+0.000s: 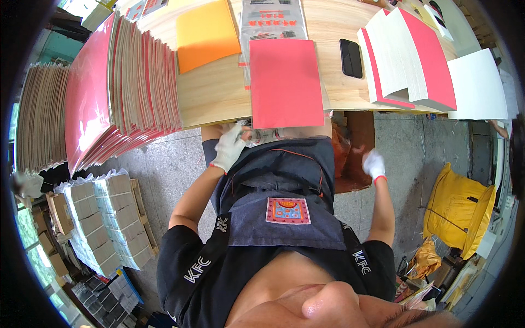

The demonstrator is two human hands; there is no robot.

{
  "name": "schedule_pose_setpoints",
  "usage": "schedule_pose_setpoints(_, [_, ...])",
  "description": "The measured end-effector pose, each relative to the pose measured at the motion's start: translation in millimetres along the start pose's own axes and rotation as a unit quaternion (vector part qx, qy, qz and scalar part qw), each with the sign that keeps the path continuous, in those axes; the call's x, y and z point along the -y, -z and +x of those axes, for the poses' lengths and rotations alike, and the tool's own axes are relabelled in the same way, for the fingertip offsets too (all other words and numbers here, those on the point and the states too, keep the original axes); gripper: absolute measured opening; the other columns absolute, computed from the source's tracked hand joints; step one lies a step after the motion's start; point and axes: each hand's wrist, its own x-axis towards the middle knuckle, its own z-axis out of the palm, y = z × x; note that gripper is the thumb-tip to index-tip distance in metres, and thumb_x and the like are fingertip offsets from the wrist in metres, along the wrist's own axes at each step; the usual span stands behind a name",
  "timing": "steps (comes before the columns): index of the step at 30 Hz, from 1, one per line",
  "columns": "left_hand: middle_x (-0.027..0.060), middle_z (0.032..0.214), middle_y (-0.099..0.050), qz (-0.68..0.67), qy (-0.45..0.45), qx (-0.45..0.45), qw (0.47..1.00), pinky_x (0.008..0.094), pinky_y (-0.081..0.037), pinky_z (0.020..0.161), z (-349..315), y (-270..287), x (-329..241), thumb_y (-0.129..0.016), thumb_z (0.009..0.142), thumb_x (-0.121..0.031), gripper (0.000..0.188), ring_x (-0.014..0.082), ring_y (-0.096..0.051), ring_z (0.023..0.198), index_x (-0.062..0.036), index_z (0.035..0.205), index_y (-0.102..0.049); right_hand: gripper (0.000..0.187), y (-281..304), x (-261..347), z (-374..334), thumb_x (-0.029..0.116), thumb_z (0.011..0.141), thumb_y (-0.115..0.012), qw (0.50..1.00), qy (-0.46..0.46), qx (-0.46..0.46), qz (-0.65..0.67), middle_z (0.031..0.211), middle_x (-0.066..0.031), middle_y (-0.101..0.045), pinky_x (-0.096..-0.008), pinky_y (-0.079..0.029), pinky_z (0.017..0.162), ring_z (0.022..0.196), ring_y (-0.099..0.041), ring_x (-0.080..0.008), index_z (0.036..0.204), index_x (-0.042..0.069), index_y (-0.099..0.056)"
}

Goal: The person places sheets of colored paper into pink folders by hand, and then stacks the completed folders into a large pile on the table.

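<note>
A pink-red sheet or booklet (287, 82) lies at the near edge of the wooden table, sticking out over it. Beneath its front end, a clear plastic bag (265, 135) lies across my lap. My left hand (229, 146), in a white glove with bare fingertips, is closed at the left edge of that plastic. Off to the right, my gloved right hand (373, 164) is apart from the table, its bare fingertips spread over a brown cardboard box (361, 177). Orange-red plastic (341, 150) sits inside the box, beside my right leg.
Tall stacks of pink-covered booklets (90, 93) stand at the left. An orange sheet (206, 35), printed clear bags (273, 19), a black phone (351, 58) and pink-and-white paper blocks (407, 60) lie on the table. Bundled paper (109, 218) and a yellow sack (459, 208) stand on the floor.
</note>
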Motion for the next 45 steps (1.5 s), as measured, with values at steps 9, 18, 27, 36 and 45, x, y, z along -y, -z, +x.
schedule_pose_setpoints(9, [0.0053, 0.109, -0.061, 0.262, -0.426, -0.054, 0.865, 0.0368, -0.052, 0.069, 25.7, 2.9, -13.5, -0.069, 0.071, -0.013, 0.041, 0.0258, -0.062, 0.082, -0.0157, 0.112, -0.068, 0.042, 164.0, 206.5, -61.2, 0.024, 0.071, -0.074, 0.868, 0.358, -0.314, 0.138, 0.114, -0.0119, -0.061, -0.0416, -0.045, 0.093, 0.109, -0.057, -0.0311, 0.108, 0.012, -0.06])
schedule_pose_setpoints(18, [0.0061, 0.094, -0.064, -0.266, 0.054, -0.096, 0.958, 0.0286, -0.052, 0.067, 9.8, -24.5, 1.4, -0.069, 0.087, -0.012, 0.018, 0.0186, -0.063, 0.072, -0.0045, 0.098, -0.057, 0.015, 105.6, 234.5, -22.1, 0.014, 0.078, -0.072, 0.842, 0.131, -0.099, 0.514, 0.08, -0.0015, -0.059, -0.0306, -0.047, 0.061, 0.069, -0.06, -0.0144, 0.079, 0.007, -0.059])
schedule_pose_setpoints(27, [0.0047, 0.095, -0.063, -0.482, 0.176, -0.025, 0.858, 0.0279, -0.053, 0.067, 11.4, 4.3, -32.1, -0.063, 0.091, -0.015, 0.024, 0.0139, -0.062, 0.074, -0.0053, 0.112, -0.057, 0.045, 92.2, 215.3, -34.3, 0.021, 0.094, -0.052, 0.65, 0.029, 0.135, 0.747, 0.073, -0.0051, -0.06, -0.0252, -0.047, 0.045, 0.052, -0.055, -0.0113, 0.131, -0.002, -0.044])
schedule_pose_setpoints(36, [0.0014, 0.08, -0.058, 0.082, -0.169, -0.12, 0.975, 0.026, -0.047, 0.06, -69.0, 158.3, -189.6, -0.07, 0.085, -0.022, 0.032, 0.011, -0.058, 0.071, -0.0022, 0.108, -0.06, 0.021, 216.5, 292.4, -81.9, 0.024, 0.096, -0.056, 0.605, 0.246, 0.276, 0.705, 0.072, 0.0009, -0.06, -0.0183, -0.038, 0.048, 0.057, -0.054, -0.0055, 0.104, 0.005, -0.061])
schedule_pose_setpoints(45, [0.0039, 0.089, -0.062, 0.104, -0.116, -0.51, 0.846, 0.0259, -0.044, 0.071, -138.3, 359.6, -167.5, -0.049, 0.096, -0.029, 0.038, 0.01, -0.054, 0.079, -0.0008, 0.117, -0.062, 0.025, 391.4, 520.4, -129.4, 0.024, 0.095, -0.054, 0.535, 0.549, 0.27, 0.583, 0.068, 0.0004, -0.058, -0.0243, -0.043, 0.048, 0.054, -0.053, -0.0073, 0.106, 0.003, -0.064])
